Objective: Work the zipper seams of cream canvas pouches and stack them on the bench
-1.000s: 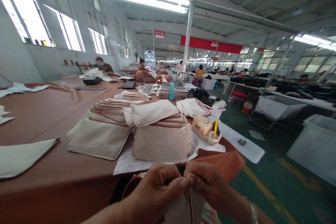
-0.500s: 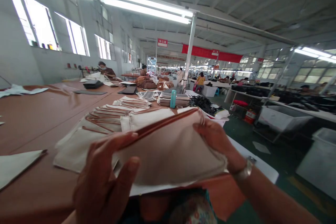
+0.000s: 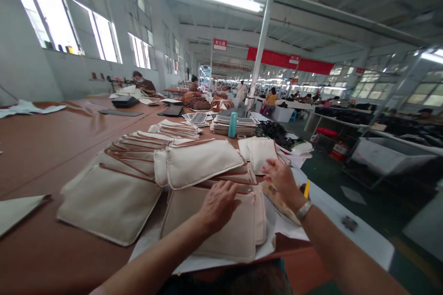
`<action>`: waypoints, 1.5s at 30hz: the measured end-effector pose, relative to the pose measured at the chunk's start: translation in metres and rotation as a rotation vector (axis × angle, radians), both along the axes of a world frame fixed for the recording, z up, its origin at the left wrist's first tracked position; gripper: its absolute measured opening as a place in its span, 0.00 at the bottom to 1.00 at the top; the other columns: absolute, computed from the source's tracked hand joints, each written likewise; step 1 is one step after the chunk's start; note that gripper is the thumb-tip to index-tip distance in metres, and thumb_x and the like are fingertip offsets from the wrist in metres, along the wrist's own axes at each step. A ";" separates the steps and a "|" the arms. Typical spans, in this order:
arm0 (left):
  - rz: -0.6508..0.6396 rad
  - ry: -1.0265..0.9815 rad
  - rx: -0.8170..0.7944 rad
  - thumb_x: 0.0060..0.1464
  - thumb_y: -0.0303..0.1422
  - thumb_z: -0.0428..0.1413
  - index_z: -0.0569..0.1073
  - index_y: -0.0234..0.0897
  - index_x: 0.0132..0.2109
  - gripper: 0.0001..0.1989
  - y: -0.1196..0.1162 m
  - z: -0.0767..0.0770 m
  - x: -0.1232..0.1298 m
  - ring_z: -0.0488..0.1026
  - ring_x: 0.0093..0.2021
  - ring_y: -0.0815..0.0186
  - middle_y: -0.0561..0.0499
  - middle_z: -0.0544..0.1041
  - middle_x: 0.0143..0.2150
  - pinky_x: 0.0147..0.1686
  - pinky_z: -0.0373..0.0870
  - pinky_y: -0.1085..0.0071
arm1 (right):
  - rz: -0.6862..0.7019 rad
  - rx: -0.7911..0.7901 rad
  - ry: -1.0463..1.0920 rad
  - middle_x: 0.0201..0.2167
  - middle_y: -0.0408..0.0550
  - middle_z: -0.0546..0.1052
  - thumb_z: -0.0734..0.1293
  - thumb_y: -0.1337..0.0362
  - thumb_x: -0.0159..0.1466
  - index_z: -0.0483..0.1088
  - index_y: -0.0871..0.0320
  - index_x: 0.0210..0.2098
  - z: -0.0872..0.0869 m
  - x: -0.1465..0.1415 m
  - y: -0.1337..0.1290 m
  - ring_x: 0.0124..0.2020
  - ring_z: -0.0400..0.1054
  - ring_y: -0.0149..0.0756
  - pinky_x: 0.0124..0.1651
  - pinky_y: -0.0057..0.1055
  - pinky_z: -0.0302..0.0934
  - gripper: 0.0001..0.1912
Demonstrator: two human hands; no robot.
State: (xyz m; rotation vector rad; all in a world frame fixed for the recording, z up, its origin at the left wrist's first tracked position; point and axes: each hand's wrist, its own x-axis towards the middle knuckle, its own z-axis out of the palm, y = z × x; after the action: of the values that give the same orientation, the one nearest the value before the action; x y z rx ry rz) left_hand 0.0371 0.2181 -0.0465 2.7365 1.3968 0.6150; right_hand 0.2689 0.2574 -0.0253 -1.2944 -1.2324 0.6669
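Note:
My left hand [image 3: 219, 205] rests over a stack of beige fabric panels [image 3: 224, 230] with brown edging, close to the table's front edge. Its fingers are slightly bent and apart, with nothing gripped. To the right, my right hand [image 3: 282, 179] is beside a small pile of cream panels [image 3: 262, 154], fingers spread and holding nothing visible. A cream panel [image 3: 204, 161] lies across the panels just beyond my left hand. Left of it, a fanned row of beige panels [image 3: 114, 203] with brown strips covers the brown table [image 3: 27, 161].
Beyond the panels stand a turquoise bottle [image 3: 232, 124] and a stack of framed pieces [image 3: 218, 126]. Black material [image 3: 275, 132] is heaped behind my right hand. A yellow-handled tool [image 3: 306, 189] lies near my right wrist. A masked person [image 3: 143, 84] sits at the far left.
The beige panel that both hands held up is out of them, and panels now lie stacked in front. My left hand has moved right and forward; the right has opened.

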 end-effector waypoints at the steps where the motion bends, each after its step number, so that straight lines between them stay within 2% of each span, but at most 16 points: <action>1: 0.003 0.014 -0.013 0.59 0.33 0.60 0.70 0.40 0.52 0.15 0.006 -0.002 0.012 0.69 0.53 0.54 0.46 0.74 0.51 0.54 0.64 0.59 | 0.034 -0.047 0.014 0.35 0.51 0.80 0.67 0.60 0.66 0.71 0.62 0.47 -0.018 -0.005 -0.004 0.33 0.77 0.41 0.32 0.35 0.72 0.14; 4: 0.014 0.070 -0.072 0.58 0.35 0.60 0.72 0.38 0.48 0.12 0.021 -0.010 0.035 0.70 0.52 0.51 0.44 0.74 0.50 0.52 0.65 0.57 | 0.090 -0.141 0.072 0.35 0.53 0.81 0.66 0.56 0.63 0.72 0.59 0.45 -0.061 -0.014 -0.018 0.33 0.78 0.44 0.33 0.37 0.72 0.16; 7: -0.002 0.125 -0.166 0.59 0.36 0.59 0.72 0.37 0.45 0.09 0.020 -0.019 0.039 0.73 0.50 0.50 0.43 0.76 0.46 0.48 0.67 0.57 | 0.127 -0.186 0.141 0.40 0.56 0.81 0.64 0.52 0.64 0.72 0.58 0.45 -0.085 -0.016 -0.027 0.39 0.78 0.46 0.39 0.39 0.73 0.18; 10: -0.066 0.165 -0.278 0.59 0.32 0.57 0.72 0.39 0.44 0.06 -0.005 -0.022 0.028 0.77 0.42 0.53 0.45 0.78 0.42 0.41 0.69 0.63 | 0.189 -0.206 0.198 0.42 0.57 0.80 0.61 0.50 0.66 0.71 0.59 0.47 -0.096 -0.015 -0.029 0.42 0.78 0.45 0.43 0.41 0.72 0.20; 13: -0.129 0.167 -0.372 0.55 0.28 0.59 0.71 0.40 0.46 0.11 -0.049 -0.007 0.008 0.78 0.38 0.57 0.49 0.80 0.39 0.36 0.68 0.69 | 0.222 -0.193 0.218 0.45 0.56 0.79 0.64 0.54 0.66 0.70 0.60 0.50 -0.096 -0.015 -0.028 0.45 0.76 0.45 0.49 0.46 0.70 0.19; 15: -0.211 0.085 -0.482 0.54 0.28 0.60 0.71 0.43 0.46 0.12 -0.079 0.014 -0.008 0.77 0.37 0.63 0.54 0.80 0.36 0.33 0.66 0.74 | 0.235 -0.163 0.212 0.48 0.56 0.78 0.67 0.59 0.62 0.71 0.58 0.50 -0.091 -0.019 -0.034 0.50 0.73 0.47 0.56 0.48 0.65 0.18; 17: -0.346 -0.234 -0.792 0.55 0.26 0.59 0.70 0.41 0.46 0.12 -0.102 0.039 -0.024 0.76 0.36 0.67 0.54 0.79 0.37 0.33 0.65 0.77 | 0.269 -0.126 0.206 0.51 0.55 0.77 0.68 0.64 0.56 0.73 0.56 0.48 -0.080 -0.027 -0.050 0.56 0.69 0.49 0.62 0.48 0.59 0.19; 19: -0.422 -0.533 -1.003 0.55 0.27 0.60 0.68 0.38 0.44 0.11 -0.117 0.062 -0.038 0.74 0.37 0.68 0.53 0.78 0.39 0.34 0.65 0.78 | 0.340 -0.096 0.211 0.52 0.53 0.77 0.67 0.67 0.54 0.74 0.55 0.48 -0.062 -0.038 -0.079 0.58 0.68 0.49 0.63 0.48 0.58 0.22; 22: -0.502 -0.756 -1.182 0.54 0.28 0.62 0.67 0.37 0.44 0.13 -0.134 0.082 -0.053 0.71 0.35 0.70 0.53 0.76 0.37 0.35 0.64 0.78 | 0.540 -0.056 0.252 0.52 0.51 0.78 0.64 0.67 0.55 0.74 0.55 0.49 -0.024 -0.056 -0.142 0.55 0.70 0.47 0.59 0.46 0.62 0.23; 25: -0.530 -0.800 -1.229 0.53 0.28 0.63 0.66 0.38 0.45 0.15 -0.156 0.090 -0.059 0.72 0.34 0.70 0.53 0.77 0.36 0.35 0.65 0.78 | 0.887 -0.025 0.345 0.53 0.53 0.76 0.66 0.65 0.57 0.72 0.56 0.53 0.011 -0.068 -0.205 0.56 0.68 0.49 0.59 0.45 0.61 0.24; 29: -0.498 -0.563 -0.969 0.55 0.25 0.60 0.67 0.38 0.42 0.10 -0.181 0.098 -0.064 0.69 0.36 0.70 0.54 0.76 0.37 0.35 0.63 0.78 | 0.904 0.044 0.207 0.55 0.52 0.72 0.69 0.64 0.57 0.71 0.54 0.52 0.032 -0.077 -0.250 0.56 0.65 0.50 0.58 0.41 0.61 0.22; 33: -0.495 -0.408 -0.788 0.56 0.23 0.56 0.66 0.38 0.40 0.07 -0.190 0.095 -0.075 0.64 0.32 0.72 0.57 0.71 0.34 0.31 0.60 0.79 | 0.800 0.076 -0.096 0.53 0.48 0.74 0.60 0.71 0.62 0.69 0.52 0.55 0.015 -0.092 -0.234 0.55 0.68 0.43 0.59 0.39 0.61 0.22; 36: -0.469 -0.377 -0.750 0.56 0.22 0.54 0.65 0.38 0.41 0.08 -0.199 0.089 -0.086 0.62 0.31 0.72 0.58 0.69 0.32 0.30 0.59 0.79 | 0.633 0.114 -0.294 0.54 0.48 0.74 0.58 0.74 0.64 0.68 0.52 0.57 -0.010 -0.108 -0.193 0.56 0.68 0.40 0.62 0.39 0.60 0.24; 38: -0.436 -0.393 -0.729 0.58 0.23 0.53 0.65 0.37 0.41 0.07 -0.211 0.090 -0.098 0.62 0.32 0.72 0.56 0.69 0.34 0.32 0.61 0.79 | 0.545 0.114 -0.326 0.61 0.52 0.69 0.60 0.74 0.65 0.66 0.55 0.60 -0.027 -0.119 -0.162 0.63 0.60 0.44 0.68 0.44 0.51 0.24; 41: -0.345 -0.561 -0.747 0.62 0.29 0.53 0.67 0.37 0.42 0.02 -0.232 0.099 -0.128 0.68 0.35 0.69 0.52 0.71 0.37 0.35 0.66 0.76 | 0.478 0.075 -0.387 0.61 0.55 0.67 0.66 0.66 0.68 0.67 0.57 0.58 -0.045 -0.131 -0.126 0.61 0.62 0.50 0.62 0.53 0.57 0.19; 45: -0.139 -0.858 -0.575 0.59 0.40 0.59 0.69 0.41 0.40 0.09 -0.256 0.111 -0.184 0.73 0.35 0.64 0.52 0.74 0.37 0.34 0.71 0.71 | 0.453 0.005 -0.433 0.55 0.53 0.72 0.66 0.61 0.70 0.68 0.58 0.55 -0.060 -0.142 -0.109 0.51 0.71 0.45 0.51 0.47 0.69 0.16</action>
State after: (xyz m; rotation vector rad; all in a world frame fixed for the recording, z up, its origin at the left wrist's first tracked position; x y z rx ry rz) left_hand -0.1468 -0.0375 0.0646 1.7522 0.9460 1.0075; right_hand 0.1266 0.1485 -0.0855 -1.1984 -1.9146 0.7189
